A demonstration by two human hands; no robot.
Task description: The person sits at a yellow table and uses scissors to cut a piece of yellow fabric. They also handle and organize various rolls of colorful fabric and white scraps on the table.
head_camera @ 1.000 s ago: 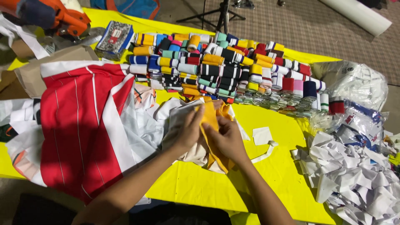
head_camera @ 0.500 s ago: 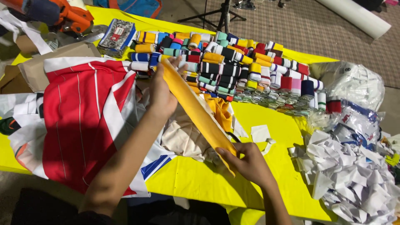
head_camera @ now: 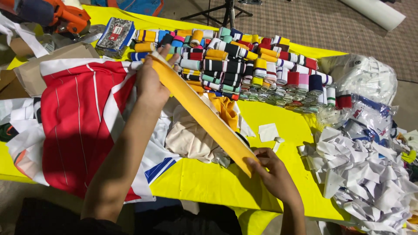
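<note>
From the head camera, your left hand (head_camera: 150, 82) is raised over the table, fingers closed on the upper end of a long flat band of orange-yellow ribbed fabric (head_camera: 202, 109). Your right hand (head_camera: 272, 174) is low and near you, thumb and fingers pinched on the band's lower end. The band runs taut and straight between the two hands, slanting from upper left to lower right above the yellow tablecloth (head_camera: 209, 182).

Under the band lies a crumpled heap of beige cloth (head_camera: 189, 139) with a bunched piece of orange cloth (head_camera: 224, 109) just beside it. To your left a red garment with thin white stripes and white panels (head_camera: 82, 122) is spread flat, and your left forearm crosses over it. Beyond the band, rows of rolled ribbed trims in many colours (head_camera: 244, 65) fill the far side of the table. At your right sits a pile of cut white paper scraps (head_camera: 365, 174), and behind it a clear plastic bag of white pieces (head_camera: 365, 78). A small white paper square (head_camera: 267, 132) lies near your right hand.
</note>
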